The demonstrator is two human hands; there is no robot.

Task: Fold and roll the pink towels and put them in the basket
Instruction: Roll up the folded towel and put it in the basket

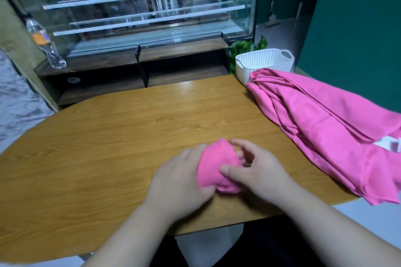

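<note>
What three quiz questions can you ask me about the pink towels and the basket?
1. True or false: the left hand and the right hand both hold the rolled pink towel.
2. Where does the white basket stand? A) at the far right corner of the wooden table; B) on the floor; C) on a lap.
3. Fill in: the pile of pink towels lies to the ___ of the hands.
Key: 1 true; 2 A; 3 right.
</note>
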